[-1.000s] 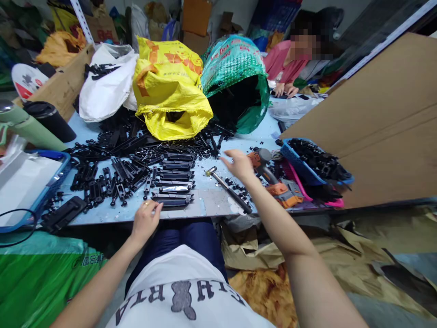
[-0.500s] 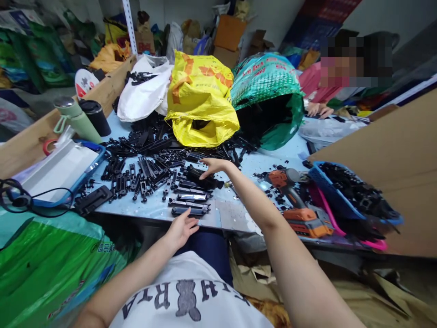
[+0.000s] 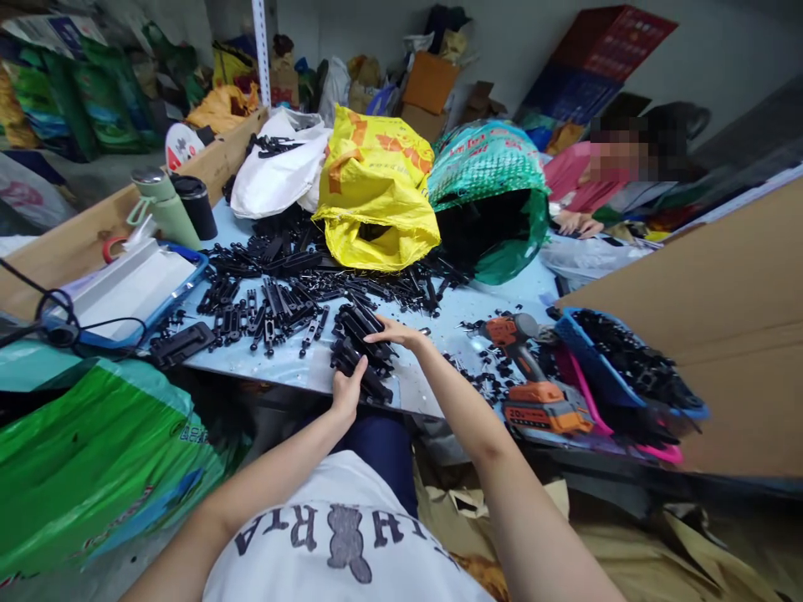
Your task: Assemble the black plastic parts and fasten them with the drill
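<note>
Several long black plastic bars are bunched together near the front edge of the table. My left hand grips the near end of the bunch, its thumb on top and the other fingers partly hidden. At the bunch's right side, my right hand is closed around the upper bars, with its fingertips partly out of sight. Slim black slotted pieces with knobbed ends lie in rough rows to the left. Behind the bunch spreads a heap of loose black parts.
An orange cordless drill lies right, beside a blue basket of black parts. A yellow sack, white sack and green sack stand behind. Left are a blue tray and flask. A co-worker's hands are back right.
The bars that lay in a row are now bunched between my hands. My left hand went from open at the table edge to gripping them; my right hand moved slightly nearer. The view shifted.
</note>
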Demonstrator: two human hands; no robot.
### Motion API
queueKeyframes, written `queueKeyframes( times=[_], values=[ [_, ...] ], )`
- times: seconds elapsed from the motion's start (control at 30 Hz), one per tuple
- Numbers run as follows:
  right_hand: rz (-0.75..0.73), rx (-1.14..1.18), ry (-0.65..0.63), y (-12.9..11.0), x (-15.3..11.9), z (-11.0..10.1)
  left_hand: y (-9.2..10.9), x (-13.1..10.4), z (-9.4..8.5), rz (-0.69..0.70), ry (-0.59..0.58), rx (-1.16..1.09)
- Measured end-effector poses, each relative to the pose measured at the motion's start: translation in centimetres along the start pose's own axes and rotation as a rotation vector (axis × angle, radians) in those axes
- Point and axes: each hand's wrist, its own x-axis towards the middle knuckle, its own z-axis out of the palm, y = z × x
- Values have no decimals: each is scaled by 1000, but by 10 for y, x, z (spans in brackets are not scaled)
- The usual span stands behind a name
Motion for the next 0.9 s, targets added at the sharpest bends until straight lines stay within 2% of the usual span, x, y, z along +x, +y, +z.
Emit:
queueKeyframes(
  times=[0.07,0.13,0.23,0.33,0.43,0.5,0.57,0.63,0.7,0.8,0.87,0.9],
  values=[
    [0,79,-28,3,-13,9,-3,2,1,104,16,-5],
    [-6,137,-9,7,-28,22,0,3,1,170,-19,-32],
    [-85,200,165,9,-43,44,22,-2,-5,281,-137,-99],
    [-269,173,329,-13,-35,63,68,-11,-20,441,-225,-129],
    [-436,149,338,-75,-2,89,136,-20,-49,556,-180,-122],
    [-532,188,287,-131,29,118,190,-26,-78,598,-110,-117],
    [-622,289,179,-192,61,160,244,-35,-118,615,-18,-125],
    [-680,441,54,-248,87,214,292,-51,-166,612,68,-133],
    [-675,564,-113,-295,104,277,329,-76,-218,582,202,-131],
    [-590,666,-337,-340,113,373,359,-115,-292,540,406,-139],
    [-475,636,-449,-350,113,425,362,-133,-336,525,552,-142],
    [-402,568,-489,-349,113,444,358,-138,-355,524,637,-143]
  ],
)
